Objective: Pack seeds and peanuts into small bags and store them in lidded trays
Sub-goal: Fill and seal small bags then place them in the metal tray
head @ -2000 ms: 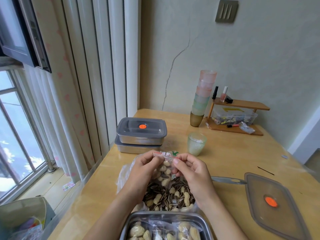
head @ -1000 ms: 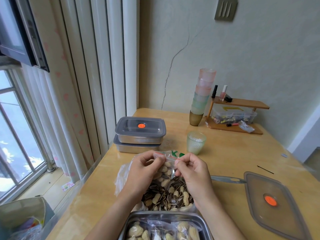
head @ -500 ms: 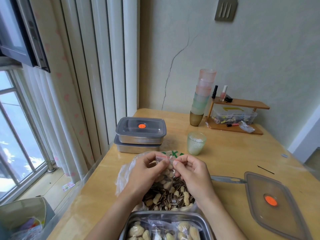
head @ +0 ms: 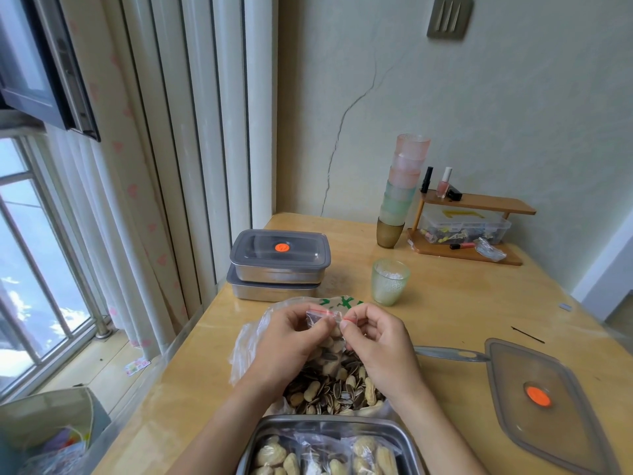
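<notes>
Both hands, the left hand (head: pixel 291 341) and right hand (head: pixel 378 344), are pinching the small bag (head: pixel 325 320) with fingers clamped on its red-striped top, above the big bag of seeds and peanuts (head: pixel 334 389) on the surface (head: pixel 445 303).

Soft daylight comes from the window (head: pixel 37 269) at 9 o'clock, its panes washed pale and overexposed. The desk (head: pixel 455 323) shows a mild sheen toward that side and only faint shadows; the metal tray (head: pixel 325 421) rim at 6 o'clock glints. Wide-angle bending curves the curtains (head: pixel 144 166) near the edges; the centre is sharp
</notes>
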